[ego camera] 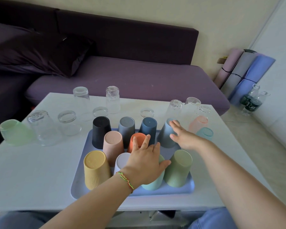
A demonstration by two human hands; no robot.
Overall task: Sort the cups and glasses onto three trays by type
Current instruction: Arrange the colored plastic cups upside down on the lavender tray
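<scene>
Cups (96, 169) under both hands. Left hand (144, 164) flat, fingers spread and straight, over orange cup (140, 138) and mint cup (153, 184) (mint mostly covered). Right hand (185, 139) also uncurled, fingertips touching upturned base of slate-blue cup (163, 136). Hands apart, gripping nothing. Ten opaque cups (100, 129) counted, all inverted on one blue tray (78, 189) mid-table. Beyond tray, on white table (23, 171): three tinted cups (15, 133), roughly nine clear glasses (41, 128), also inverted; right-side cluster overlapping, count unsure. Clear rims washing out against white top. Behind: purple sofa (139, 76), three rolled mats (248, 75), two bottles (251, 103), labels unreadable.
</scene>
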